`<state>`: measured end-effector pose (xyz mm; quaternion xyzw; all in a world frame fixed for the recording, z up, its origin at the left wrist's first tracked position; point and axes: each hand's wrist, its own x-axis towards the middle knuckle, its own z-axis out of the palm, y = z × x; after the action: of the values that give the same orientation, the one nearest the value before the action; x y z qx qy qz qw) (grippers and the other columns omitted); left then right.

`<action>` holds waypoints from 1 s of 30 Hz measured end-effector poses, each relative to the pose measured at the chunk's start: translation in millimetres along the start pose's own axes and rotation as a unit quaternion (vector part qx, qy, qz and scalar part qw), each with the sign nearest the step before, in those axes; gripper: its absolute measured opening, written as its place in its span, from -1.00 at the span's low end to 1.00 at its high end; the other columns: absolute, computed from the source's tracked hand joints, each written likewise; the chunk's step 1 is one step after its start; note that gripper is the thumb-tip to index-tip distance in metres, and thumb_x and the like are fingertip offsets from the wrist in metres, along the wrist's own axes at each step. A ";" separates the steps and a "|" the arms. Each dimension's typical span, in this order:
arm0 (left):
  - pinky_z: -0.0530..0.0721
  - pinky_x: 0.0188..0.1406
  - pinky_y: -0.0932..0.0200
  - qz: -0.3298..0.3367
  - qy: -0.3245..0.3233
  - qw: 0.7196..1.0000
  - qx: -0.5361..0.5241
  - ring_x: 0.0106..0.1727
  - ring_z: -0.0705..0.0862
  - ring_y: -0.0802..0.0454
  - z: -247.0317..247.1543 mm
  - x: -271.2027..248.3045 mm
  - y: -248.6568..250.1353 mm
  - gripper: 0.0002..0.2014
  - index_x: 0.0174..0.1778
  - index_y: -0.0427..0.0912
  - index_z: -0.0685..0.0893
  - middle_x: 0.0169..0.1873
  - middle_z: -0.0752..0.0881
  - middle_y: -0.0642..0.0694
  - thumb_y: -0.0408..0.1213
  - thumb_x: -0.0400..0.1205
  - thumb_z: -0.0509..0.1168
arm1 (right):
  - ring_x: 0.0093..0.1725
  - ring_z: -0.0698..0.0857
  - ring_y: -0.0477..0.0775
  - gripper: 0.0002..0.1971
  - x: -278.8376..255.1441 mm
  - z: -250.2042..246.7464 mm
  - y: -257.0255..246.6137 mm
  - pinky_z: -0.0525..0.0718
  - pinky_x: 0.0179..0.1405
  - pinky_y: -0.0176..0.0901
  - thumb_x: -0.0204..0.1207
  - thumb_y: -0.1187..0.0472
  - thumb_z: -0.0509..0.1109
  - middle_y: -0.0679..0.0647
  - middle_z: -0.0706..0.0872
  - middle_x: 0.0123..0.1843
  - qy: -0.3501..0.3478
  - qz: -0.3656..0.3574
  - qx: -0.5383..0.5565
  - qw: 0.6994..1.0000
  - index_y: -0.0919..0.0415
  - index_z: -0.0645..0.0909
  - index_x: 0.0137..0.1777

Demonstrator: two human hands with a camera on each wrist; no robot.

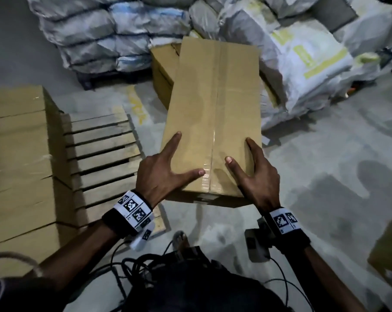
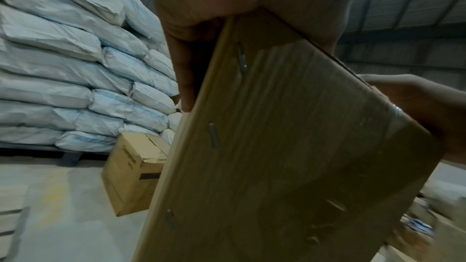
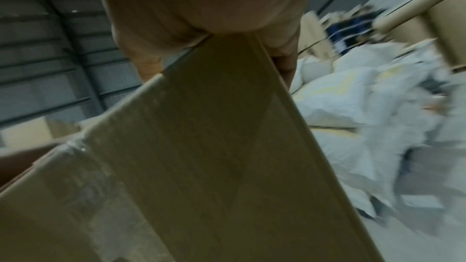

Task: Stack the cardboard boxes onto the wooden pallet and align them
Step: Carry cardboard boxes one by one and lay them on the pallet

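Note:
A long taped cardboard box [image 1: 215, 109] hangs in the air above the floor, lengthwise away from me. My left hand [image 1: 186, 155] grips its near left corner, thumb on top and index finger along the left edge. My right hand [image 1: 239, 151] grips the near right corner the same way. The left wrist view shows the box's stapled end [image 2: 290, 146] and my fingers [image 2: 186, 67] on its side. To the left lies the wooden pallet [image 1: 105, 154], with a row of stacked boxes [image 1: 17, 154] covering its left part. The slats nearest the held box are bare.
Another cardboard box [image 1: 163, 70] stands on the floor behind the held one. Stacked grey sacks [image 1: 100, 34] rise at the back left, and loose white bags [image 1: 303, 64] lie at the back right. Cables [image 1: 145, 266] hang by my legs. A brown box [image 1: 388, 251] sits at the right edge.

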<state>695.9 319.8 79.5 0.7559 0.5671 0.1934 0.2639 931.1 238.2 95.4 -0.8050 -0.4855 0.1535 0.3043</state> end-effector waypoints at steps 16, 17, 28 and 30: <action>0.71 0.25 -0.06 -0.323 0.075 0.943 -0.027 0.18 0.75 -0.22 -5.7 74.9 -73.4 0.21 0.77 0.46 -0.10 0.24 0.80 -0.21 0.70 0.26 0.35 | 0.56 0.57 0.21 -0.11 252.1 162.1 -98.7 0.52 0.57 0.14 0.41 -0.65 0.21 0.00 0.58 0.62 -0.315 -0.284 -0.019 0.905 -0.31 0.27 0.72; 0.71 0.28 -0.08 -0.345 0.088 0.934 -0.033 0.22 0.75 -0.23 -2.9 75.3 -75.3 0.22 0.76 0.48 -0.11 0.28 0.79 -0.21 0.71 0.24 0.34 | 0.55 0.58 0.21 -0.12 261.2 176.4 -105.7 0.52 0.56 0.12 0.42 -0.64 0.21 -0.01 0.59 0.62 -0.333 -0.304 -0.014 0.892 -0.31 0.28 0.71; 0.71 0.22 -0.01 -0.560 0.259 0.777 -0.125 0.27 0.75 -0.22 74.0 84.6 -28.4 0.24 0.75 0.53 -0.07 0.35 0.75 -0.17 0.61 0.23 0.49 | 0.64 0.50 0.06 -0.15 312.1 284.0 -138.5 0.53 0.57 0.16 0.43 -0.60 0.26 -0.14 0.50 0.68 -0.554 -0.448 0.007 0.702 -0.37 0.26 0.71; 0.72 0.17 -0.03 -0.584 0.276 0.748 -0.153 0.25 0.75 -0.25 98.8 81.8 -18.3 0.25 0.73 0.56 -0.10 0.32 0.75 -0.19 0.58 0.21 0.51 | 0.63 0.51 0.03 -0.14 306.9 296.5 -132.4 0.55 0.55 0.16 0.42 -0.62 0.23 -0.17 0.50 0.68 -0.580 -0.472 -0.006 0.664 -0.37 0.26 0.71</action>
<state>763.7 384.5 -10.0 0.1401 0.9091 0.2854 0.2693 826.7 653.3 -32.7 -0.2180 -0.8799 0.4220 -0.0124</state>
